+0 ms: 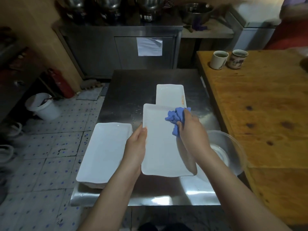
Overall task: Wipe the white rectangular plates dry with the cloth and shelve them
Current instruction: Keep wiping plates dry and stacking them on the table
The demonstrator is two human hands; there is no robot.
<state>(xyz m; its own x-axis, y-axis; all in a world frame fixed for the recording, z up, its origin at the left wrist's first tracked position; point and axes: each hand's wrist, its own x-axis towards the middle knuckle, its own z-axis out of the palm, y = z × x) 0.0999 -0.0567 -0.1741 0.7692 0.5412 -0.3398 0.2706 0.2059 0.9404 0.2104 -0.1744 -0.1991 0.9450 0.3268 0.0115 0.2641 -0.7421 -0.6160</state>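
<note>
Left hand (135, 144) grips the white rectangular ceramic plate (160, 147) by its long edge; right hand (190, 125) clutches the crumpled blue cloth (175, 117) against it. Stiff, breakable and probably slippery when wet, so hold the rims.

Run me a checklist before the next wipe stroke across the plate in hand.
1. Left hand grip on the held plate: ok, thumb over its left rim.
2. Blue cloth bunched in the right hand and on the plate's far right corner: ok.
3. Held plate fully dry: cannot tell.
4. Steel table dry for setting down: not ok, droplets lie left of the plate.
5. Room for the right elbow: not ok, the glass bowl sits close under that forearm.
6. Shelf spot free: cannot tell, no shelf in view.
</note>
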